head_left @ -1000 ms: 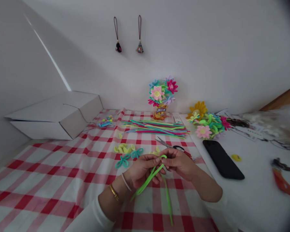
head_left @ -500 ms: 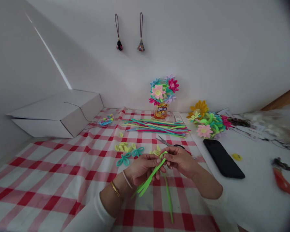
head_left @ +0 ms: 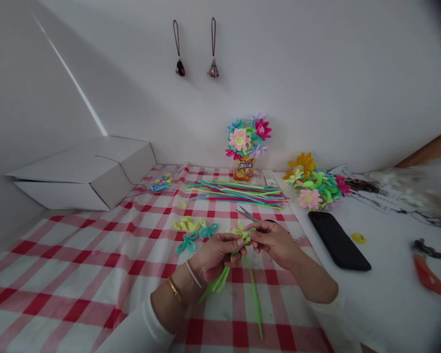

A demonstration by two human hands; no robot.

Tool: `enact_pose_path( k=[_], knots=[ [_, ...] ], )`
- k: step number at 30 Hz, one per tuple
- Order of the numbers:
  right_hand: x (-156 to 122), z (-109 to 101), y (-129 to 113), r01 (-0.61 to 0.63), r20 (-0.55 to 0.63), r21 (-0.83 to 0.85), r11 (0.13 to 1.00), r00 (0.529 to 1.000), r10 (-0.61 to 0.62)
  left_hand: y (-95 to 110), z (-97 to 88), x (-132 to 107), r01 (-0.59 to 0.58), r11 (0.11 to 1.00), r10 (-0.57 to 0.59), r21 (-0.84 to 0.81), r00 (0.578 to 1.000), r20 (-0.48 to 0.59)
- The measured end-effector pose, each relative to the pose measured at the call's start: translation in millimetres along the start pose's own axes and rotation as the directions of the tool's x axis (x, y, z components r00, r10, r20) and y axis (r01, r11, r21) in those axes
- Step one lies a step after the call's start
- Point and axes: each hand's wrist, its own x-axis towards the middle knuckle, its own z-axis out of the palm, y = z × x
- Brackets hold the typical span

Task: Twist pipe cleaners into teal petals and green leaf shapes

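Between both hands is a bundle of bright green pipe cleaners [head_left: 220, 281], bent into small loops at the top. My left hand [head_left: 220, 255] is closed around the bundle, whose loose ends hang below the palm. With thumb and fingertips my right hand [head_left: 274, 242] pinches the looped end. One long green strand [head_left: 256, 304] hangs separately below the hands. Just behind the fingers lie yellow petal-like pieces [head_left: 240, 225] and partly covered scissors [head_left: 248, 214]. Left of them are two teal pipe-cleaner bows [head_left: 187, 242] and a heap of yellow pieces [head_left: 187, 224].
Straight coloured pipe cleaners [head_left: 238, 193] lie across the back of the checked cloth [head_left: 95, 274]. Behind them stands a jar of fuzzy flowers [head_left: 243, 169]. A white box [head_left: 81, 169] is at left. To the right are a flower bunch [head_left: 316, 186], a black phone [head_left: 338, 240] and red-handled pliers [head_left: 429, 274].
My left hand's grip now sits nearer the looped end, and the bundle's tails have swung lower, under the palm. My right fingers stay at the loops.
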Motion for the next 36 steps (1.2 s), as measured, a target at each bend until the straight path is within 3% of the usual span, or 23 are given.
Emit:
enact_pose_path(
  k=[4, 10, 19, 28, 36],
  knots=[
    [-0.2, 0.1, -1.2, 0.057, 0.017, -0.014, 0.998, 0.998, -0.057, 0.6, 0.6, 0.6, -0.008, 1.0, 0.007, -0.021, 1.0, -0.025],
    [0.2, -3.3, -0.3, 0.163, 0.071, -0.055, 0.985, 0.985, -0.159, 2.4, 1.6, -1.8, -0.003, 1.0, 0.004, -0.019, 0.999, 0.035],
    [0.6, -2.0, 3.4, 0.175, 0.025, -0.007, 0.985, 0.984, -0.174, 3.9, 5.3, -5.4, -0.002, 1.0, 0.002, 0.003, 0.997, 0.077],
    [1.5, -3.6, 3.7, 0.175, -0.041, -0.028, 0.984, 0.984, -0.176, 2.3, 3.5, -1.8, 0.003, 1.0, -0.004, -0.003, 0.998, -0.064],
    [1.9, -4.3, 4.3, 0.178, -0.093, -0.051, 0.983, 0.979, -0.183, 1.2, 1.8, -1.5, -0.032, 0.997, 0.038, 0.065, 0.995, -0.091]
  ],
)
